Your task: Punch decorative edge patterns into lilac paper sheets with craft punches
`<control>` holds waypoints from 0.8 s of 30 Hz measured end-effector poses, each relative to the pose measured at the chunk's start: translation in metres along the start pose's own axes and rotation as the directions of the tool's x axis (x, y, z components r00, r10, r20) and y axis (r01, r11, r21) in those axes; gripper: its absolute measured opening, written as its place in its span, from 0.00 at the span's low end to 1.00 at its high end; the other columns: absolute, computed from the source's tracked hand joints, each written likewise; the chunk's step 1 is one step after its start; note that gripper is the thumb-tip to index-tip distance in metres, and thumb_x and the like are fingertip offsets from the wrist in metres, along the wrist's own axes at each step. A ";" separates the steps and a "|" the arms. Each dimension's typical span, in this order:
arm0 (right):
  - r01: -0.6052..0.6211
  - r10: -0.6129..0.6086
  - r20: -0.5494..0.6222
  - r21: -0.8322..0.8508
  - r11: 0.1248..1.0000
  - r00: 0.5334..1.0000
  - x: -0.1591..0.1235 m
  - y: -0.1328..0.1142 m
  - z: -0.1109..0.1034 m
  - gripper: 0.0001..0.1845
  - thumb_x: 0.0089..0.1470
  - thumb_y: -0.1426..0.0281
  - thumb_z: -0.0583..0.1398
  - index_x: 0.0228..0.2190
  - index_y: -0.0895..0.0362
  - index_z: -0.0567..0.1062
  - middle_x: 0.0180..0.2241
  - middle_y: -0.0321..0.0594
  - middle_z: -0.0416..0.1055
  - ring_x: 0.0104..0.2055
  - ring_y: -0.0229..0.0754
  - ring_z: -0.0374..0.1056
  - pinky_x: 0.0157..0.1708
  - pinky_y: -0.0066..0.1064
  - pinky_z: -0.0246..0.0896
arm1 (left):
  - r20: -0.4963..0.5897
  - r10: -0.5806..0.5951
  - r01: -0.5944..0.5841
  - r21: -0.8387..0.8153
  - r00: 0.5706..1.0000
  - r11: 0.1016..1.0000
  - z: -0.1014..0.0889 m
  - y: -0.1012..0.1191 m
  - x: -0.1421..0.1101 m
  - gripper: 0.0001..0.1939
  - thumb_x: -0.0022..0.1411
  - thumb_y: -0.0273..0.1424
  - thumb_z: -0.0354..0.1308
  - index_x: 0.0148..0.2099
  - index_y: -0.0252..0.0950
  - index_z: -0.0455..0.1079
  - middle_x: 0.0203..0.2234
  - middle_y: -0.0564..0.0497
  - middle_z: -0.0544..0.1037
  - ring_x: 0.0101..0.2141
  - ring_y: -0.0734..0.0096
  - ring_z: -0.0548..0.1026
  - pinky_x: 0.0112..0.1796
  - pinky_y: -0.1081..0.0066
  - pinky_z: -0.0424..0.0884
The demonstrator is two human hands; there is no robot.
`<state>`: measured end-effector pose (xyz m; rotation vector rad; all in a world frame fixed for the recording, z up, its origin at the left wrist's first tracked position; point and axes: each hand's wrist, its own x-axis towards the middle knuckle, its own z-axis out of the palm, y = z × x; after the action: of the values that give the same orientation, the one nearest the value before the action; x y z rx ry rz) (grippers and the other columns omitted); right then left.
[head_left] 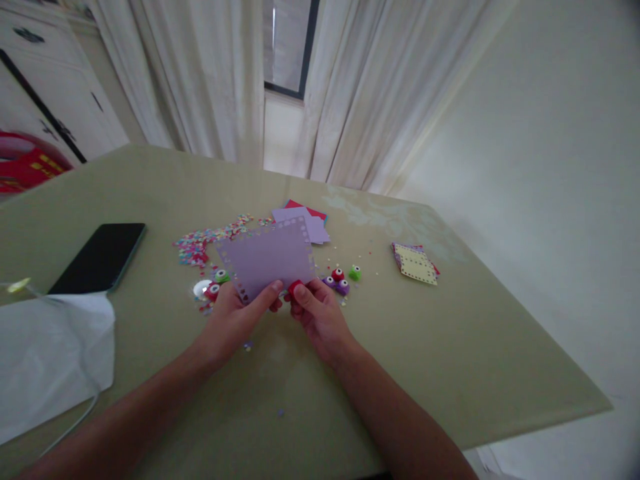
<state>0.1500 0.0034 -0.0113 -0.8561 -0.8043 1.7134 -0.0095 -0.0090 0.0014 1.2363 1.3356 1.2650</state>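
A purple sheet of paper (273, 257) is held up over the middle of the table, with small punched holes along its edges. My left hand (237, 317) grips its lower edge, thumb on top. At the lower right corner, my right hand (323, 317) is closed around a small red hole punch (295, 287), mostly hidden by the fingers. Just right of it sit several small punches with eyes: purple ones (342, 287), a red one (338, 274) and a green one (355, 272). Left of the sheet lie another green punch (221, 276) and a red one (213, 291).
Colourful confetti (200, 243) is scattered behind the sheet. Purple and red papers (317, 230) lie farther back, and a stack of punched cards (416, 265) is on the right. At left are a black phone (103, 257), white sheet (55, 360) and cable (83, 347).
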 end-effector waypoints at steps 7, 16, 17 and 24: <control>0.044 -0.045 -0.003 -0.069 0.997 0.999 0.001 0.003 -0.001 0.23 0.40 0.54 0.80 0.28 0.55 0.79 0.25 0.32 0.71 0.23 0.33 0.58 0.25 0.28 0.50 | 0.007 0.037 -0.037 -0.025 0.999 0.999 0.001 0.000 0.000 0.17 0.59 0.44 0.65 0.23 0.40 0.73 0.21 0.51 0.80 0.25 0.64 0.78 0.29 0.68 0.74; 0.049 -0.046 0.037 -0.102 0.994 0.998 0.000 0.004 -0.004 0.23 0.41 0.53 0.79 0.29 0.56 0.81 0.26 0.33 0.71 0.27 0.35 0.59 0.29 0.29 0.53 | -0.002 0.040 -0.040 -0.017 0.999 0.999 -0.003 -0.002 0.001 0.19 0.62 0.44 0.64 0.23 0.39 0.73 0.22 0.52 0.79 0.27 0.65 0.77 0.31 0.70 0.73; 0.066 -0.062 0.039 -0.116 0.991 0.997 0.000 0.004 -0.004 0.22 0.42 0.54 0.79 0.29 0.56 0.81 0.26 0.32 0.70 0.26 0.34 0.58 0.29 0.30 0.52 | 0.000 0.039 -0.039 -0.018 0.999 0.999 -0.002 -0.001 0.001 0.19 0.62 0.44 0.64 0.23 0.39 0.73 0.22 0.52 0.79 0.27 0.65 0.77 0.31 0.70 0.73; 0.012 0.004 0.134 -0.121 0.993 0.991 0.002 0.005 -0.004 0.23 0.42 0.53 0.78 0.31 0.55 0.80 0.28 0.34 0.73 0.28 0.36 0.61 0.29 0.30 0.54 | -0.036 0.036 -0.039 -0.088 0.999 0.995 -0.002 -0.003 0.002 0.17 0.61 0.42 0.66 0.24 0.39 0.74 0.21 0.53 0.79 0.25 0.67 0.77 0.29 0.71 0.73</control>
<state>0.1508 0.0042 -0.0182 -0.8269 -1.0089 1.7462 -0.0123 -0.0074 -0.0015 1.1880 1.2717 1.3630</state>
